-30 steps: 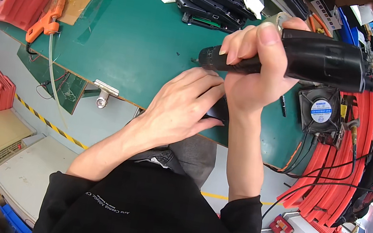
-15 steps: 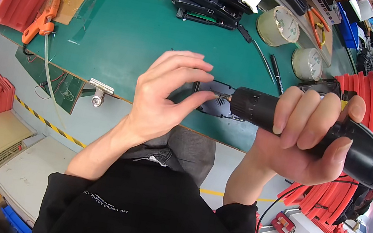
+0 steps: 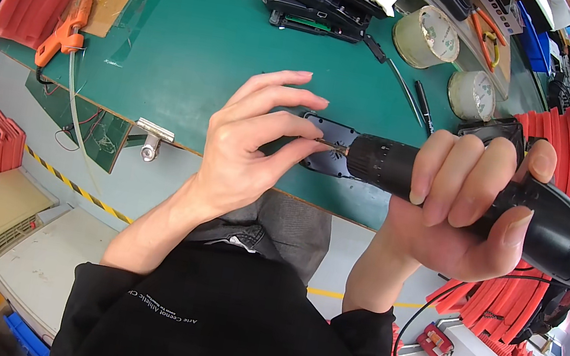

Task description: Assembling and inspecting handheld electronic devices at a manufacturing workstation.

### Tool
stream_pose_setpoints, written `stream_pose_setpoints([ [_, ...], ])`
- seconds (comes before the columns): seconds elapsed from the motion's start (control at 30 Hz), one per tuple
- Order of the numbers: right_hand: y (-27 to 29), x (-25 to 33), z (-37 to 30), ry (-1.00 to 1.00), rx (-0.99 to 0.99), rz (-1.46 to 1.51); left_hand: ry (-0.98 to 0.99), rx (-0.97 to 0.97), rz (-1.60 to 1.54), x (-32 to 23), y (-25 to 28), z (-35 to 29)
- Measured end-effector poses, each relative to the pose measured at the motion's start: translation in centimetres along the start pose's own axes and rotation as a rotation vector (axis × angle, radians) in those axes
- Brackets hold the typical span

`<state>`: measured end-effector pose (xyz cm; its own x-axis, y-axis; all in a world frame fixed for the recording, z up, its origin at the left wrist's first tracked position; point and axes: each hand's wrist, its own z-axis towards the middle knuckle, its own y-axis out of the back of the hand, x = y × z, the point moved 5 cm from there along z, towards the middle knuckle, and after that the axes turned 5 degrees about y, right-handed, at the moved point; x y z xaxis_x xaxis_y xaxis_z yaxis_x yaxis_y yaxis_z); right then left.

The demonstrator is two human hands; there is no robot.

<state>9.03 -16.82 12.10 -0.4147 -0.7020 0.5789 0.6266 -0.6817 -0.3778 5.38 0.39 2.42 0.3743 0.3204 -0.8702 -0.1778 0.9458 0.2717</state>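
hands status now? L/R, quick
Left hand: fingertips pinched at the bit tip of the electric screwdriver, other fingers spread; what it pinches cannot be told.
Right hand: closed around the electric screwdriver's body.

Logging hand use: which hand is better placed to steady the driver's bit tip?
Left. The left hand already has its fingertips at the bit tip, while the right hand is wrapped around the black electric screwdriver.
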Motion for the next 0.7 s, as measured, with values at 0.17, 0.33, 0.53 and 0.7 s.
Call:
stream_pose_setpoints([
  [0.17,0.1,-0.2,-0.2,-0.001,0.000,-0.002,0.010,0.006,-0.010,0.0,-0.1,0.0],
  [0.33,0.2,-0.1,-0.2,-0.006,0.032,-0.021,0.009,0.033,-0.015,0.2,-0.2,0.0],
  [0.53,1.0,0.9,-0.5,0.029,0.036,-0.142,0.018,0.070,0.165,-1.2,-1.1,0.6],
  [0.7,4.0,3.5,-0.7,0.068,-0.173,-0.291,-0.036,0.193,0.288,-1.2,-2.2,0.0],
])
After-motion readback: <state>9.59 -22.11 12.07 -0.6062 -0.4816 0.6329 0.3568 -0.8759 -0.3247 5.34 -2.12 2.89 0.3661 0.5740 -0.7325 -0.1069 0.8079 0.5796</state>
